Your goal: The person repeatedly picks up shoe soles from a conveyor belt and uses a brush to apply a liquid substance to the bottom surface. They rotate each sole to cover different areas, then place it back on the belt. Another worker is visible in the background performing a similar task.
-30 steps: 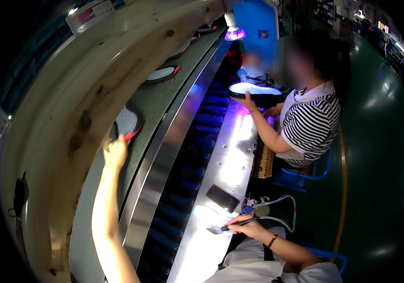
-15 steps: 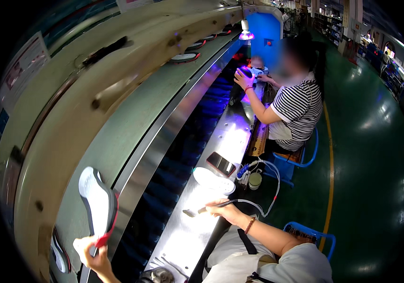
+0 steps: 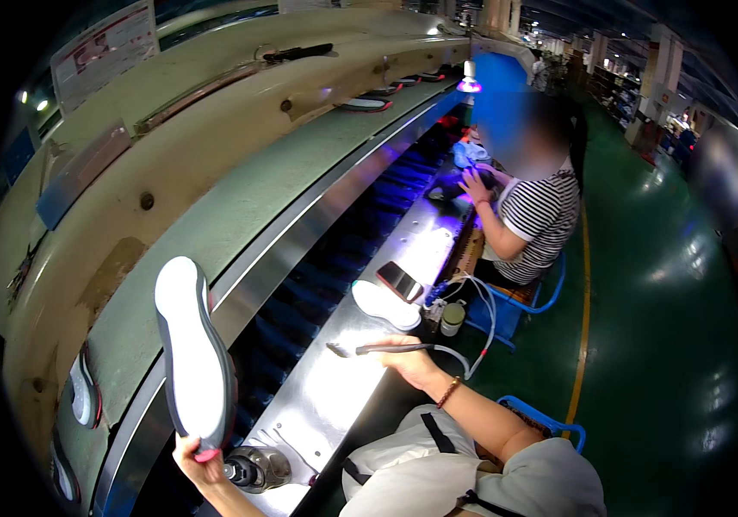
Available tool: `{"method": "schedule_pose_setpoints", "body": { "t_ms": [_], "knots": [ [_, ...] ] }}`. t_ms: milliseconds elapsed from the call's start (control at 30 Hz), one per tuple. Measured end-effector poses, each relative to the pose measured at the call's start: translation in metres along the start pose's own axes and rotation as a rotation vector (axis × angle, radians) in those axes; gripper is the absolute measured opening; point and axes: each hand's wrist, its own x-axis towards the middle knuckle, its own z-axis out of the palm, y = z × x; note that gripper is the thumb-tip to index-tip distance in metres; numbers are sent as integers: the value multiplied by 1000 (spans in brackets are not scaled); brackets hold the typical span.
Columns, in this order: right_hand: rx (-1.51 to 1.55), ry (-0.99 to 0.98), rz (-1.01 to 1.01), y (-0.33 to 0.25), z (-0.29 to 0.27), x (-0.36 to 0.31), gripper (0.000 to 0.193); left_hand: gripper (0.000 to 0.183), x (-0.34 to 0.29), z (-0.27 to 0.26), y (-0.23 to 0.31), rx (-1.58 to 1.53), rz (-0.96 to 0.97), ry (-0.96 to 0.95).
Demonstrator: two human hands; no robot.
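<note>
My left hand [image 3: 197, 468] grips a shoe sole [image 3: 190, 353] by its pink end. The sole has a white inner face and a dark grey rim, and is held up in front of the conveyor edge. In my right hand [image 3: 414, 364] is a brush [image 3: 396, 348] with a dark handle, its tip pointing left over the metal bench. A pale hose [image 3: 451, 351] runs from the handle's rear end. The brush and the held sole are apart. Another white sole [image 3: 382, 308] lies on the bench beyond the brush.
A phone [image 3: 400, 281] rests by the bench sole. A clear bottle [image 3: 264, 470] lies near my left forearm. A lidded jar [image 3: 452, 319] stands beside the bench. Several soles, one nearby [image 3: 85, 392], sit on the green conveyor [image 3: 141, 302]. A striped-shirted co-worker [image 3: 537, 207] sits farther along under a lamp [image 3: 470, 77].
The sole in my left hand has moved right, off the conveyor toward the bench, its white face now turned more to me. My view has shifted; the co-worker's hands are lower.
</note>
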Motion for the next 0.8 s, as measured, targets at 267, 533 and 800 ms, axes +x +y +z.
{"method": "schedule_pose_setpoints", "body": {
  "t_ms": [267,533,800],
  "knots": [
    [18,28,40,-2,-12,22,16,66,-36,10,-60,88,-32,-76],
    [60,31,91,-20,-32,33,21,93,-46,14,-81,-260,257,-255],
    [182,-204,191,-47,-9,45,21,99,-27,17,-105,-136,74,-105]
  ]
}}
